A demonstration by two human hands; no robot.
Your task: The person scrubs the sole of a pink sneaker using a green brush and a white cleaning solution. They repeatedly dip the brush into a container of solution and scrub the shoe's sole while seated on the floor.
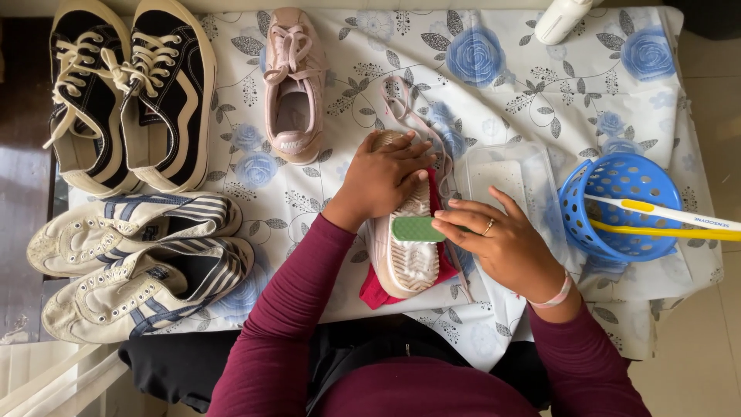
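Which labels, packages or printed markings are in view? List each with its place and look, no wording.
White bottle: top edge of the table, rounded, plain white, cut off by the frame.
White toothbrush: lying across the blue basket at right, small dark print on its handle.
Pink shoe: upper middle, pale logo patch on its tongue.
Striped shoes: at left, small dark tag on the tongue.

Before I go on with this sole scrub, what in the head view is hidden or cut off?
- Upper of the pink shoe: turned sole-up, faces the red cloth.
- Its toe: covered by the left hand.
- Green brush bristles: face down on the sole; the right hand hides one end.
- White bottle: cut off by the top edge.
- Toothbrushes in the blue basket: ends pass the right edge.
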